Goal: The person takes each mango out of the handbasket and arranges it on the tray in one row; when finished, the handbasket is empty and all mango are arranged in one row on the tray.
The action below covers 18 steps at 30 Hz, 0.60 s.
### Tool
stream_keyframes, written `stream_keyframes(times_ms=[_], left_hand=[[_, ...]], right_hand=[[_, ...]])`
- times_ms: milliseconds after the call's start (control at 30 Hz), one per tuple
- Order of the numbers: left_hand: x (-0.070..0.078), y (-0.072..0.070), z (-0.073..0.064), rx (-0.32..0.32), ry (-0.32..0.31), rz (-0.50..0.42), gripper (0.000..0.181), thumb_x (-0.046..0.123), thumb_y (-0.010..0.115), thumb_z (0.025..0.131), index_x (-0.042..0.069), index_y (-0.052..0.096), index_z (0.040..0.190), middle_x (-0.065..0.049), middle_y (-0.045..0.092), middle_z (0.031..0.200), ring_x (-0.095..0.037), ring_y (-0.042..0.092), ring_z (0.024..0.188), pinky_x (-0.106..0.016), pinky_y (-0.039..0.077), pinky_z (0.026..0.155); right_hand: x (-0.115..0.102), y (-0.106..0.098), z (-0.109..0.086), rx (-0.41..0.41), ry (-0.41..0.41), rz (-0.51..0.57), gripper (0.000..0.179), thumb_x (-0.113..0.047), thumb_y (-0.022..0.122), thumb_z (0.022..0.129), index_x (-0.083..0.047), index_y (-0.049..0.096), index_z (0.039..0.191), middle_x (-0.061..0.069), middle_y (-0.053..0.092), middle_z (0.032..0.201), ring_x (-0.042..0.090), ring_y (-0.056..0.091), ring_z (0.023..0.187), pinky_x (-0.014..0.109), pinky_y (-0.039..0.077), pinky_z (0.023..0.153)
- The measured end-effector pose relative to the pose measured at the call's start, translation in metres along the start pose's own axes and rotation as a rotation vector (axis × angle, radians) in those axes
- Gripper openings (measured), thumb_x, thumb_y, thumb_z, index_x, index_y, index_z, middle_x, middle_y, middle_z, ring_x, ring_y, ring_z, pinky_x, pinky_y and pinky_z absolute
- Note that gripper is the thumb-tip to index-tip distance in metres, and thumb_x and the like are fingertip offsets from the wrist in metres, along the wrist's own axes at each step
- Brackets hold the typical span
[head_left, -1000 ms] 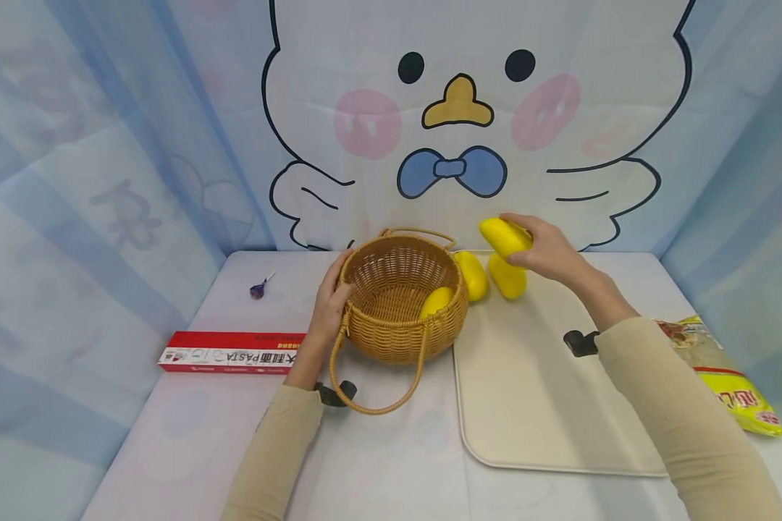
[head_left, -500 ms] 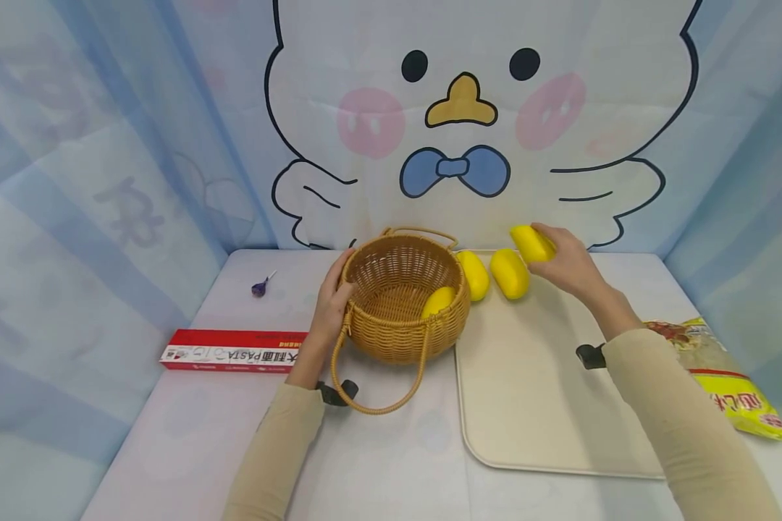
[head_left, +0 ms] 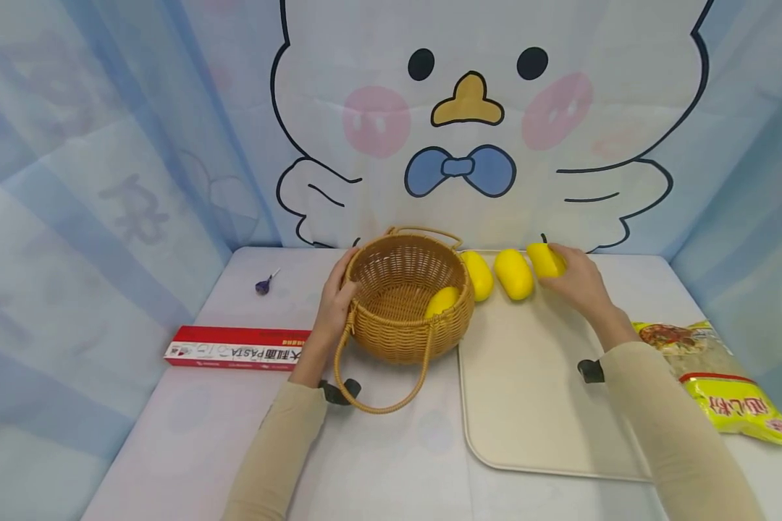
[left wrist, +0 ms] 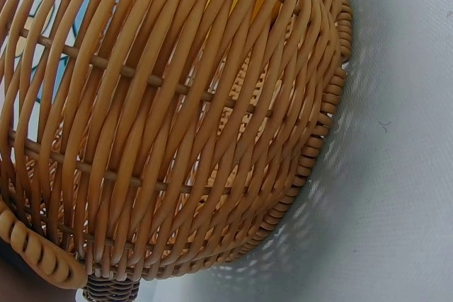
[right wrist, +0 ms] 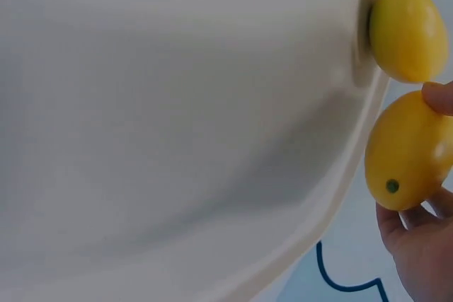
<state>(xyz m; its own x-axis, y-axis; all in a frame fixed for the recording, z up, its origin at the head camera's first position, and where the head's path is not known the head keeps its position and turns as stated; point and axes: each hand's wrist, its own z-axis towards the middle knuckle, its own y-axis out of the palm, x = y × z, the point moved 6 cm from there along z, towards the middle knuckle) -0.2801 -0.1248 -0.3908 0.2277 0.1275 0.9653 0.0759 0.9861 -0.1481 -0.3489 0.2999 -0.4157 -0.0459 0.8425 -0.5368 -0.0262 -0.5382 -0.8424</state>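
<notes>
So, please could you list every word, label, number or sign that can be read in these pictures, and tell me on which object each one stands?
"大利面 PASTA": on the red and white box.
"通心粉": on the yellow-ended bag.
Smaller print on both packages: too small to read.
Faint character on the left curtain: too blurred to read.

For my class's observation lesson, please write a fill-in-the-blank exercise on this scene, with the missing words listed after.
The person's ____ hand holds the wicker basket.
The right hand grips a fruit coloured ____.
Visible inside the basket is ____ similar fruit.
In the head view, the tray lies to the basket's ____.
Missing words: left; yellow; one; right.
</notes>
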Motion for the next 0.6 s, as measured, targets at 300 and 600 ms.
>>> stream_keyframes(times_ms=[300, 600], left_hand=[[-0.003, 0.001, 0.001, -0.003, -0.024, -0.007, 0.064, 0.008, 0.043, 0.096, 0.022, 0.029, 0.157, -0.001, 0.025, 0.165, -0.019, 0.025, 0.152, -0.041, 0.024, 0.124], [-0.001, 0.000, 0.000, -0.002, -0.017, 0.007, 0.066, 0.009, 0.043, 0.095, 0.020, 0.028, 0.157, -0.003, 0.026, 0.165, -0.021, 0.025, 0.152, -0.042, 0.024, 0.124]], right_hand=[[0.013, 0.011, -0.004, 0.051, 0.026, -0.019, 0.071, -0.021, 0.065, 0.089, 0.002, 0.037, 0.150, 0.030, 0.038, 0.151, 0.050, 0.031, 0.139, 0.062, 0.023, 0.118], [0.013, 0.020, -0.005, 0.017, 0.090, 0.009, 0.069, -0.026, 0.057, 0.094, 0.000, 0.033, 0.153, 0.029, 0.031, 0.155, 0.050, 0.028, 0.142, 0.063, 0.022, 0.118]])
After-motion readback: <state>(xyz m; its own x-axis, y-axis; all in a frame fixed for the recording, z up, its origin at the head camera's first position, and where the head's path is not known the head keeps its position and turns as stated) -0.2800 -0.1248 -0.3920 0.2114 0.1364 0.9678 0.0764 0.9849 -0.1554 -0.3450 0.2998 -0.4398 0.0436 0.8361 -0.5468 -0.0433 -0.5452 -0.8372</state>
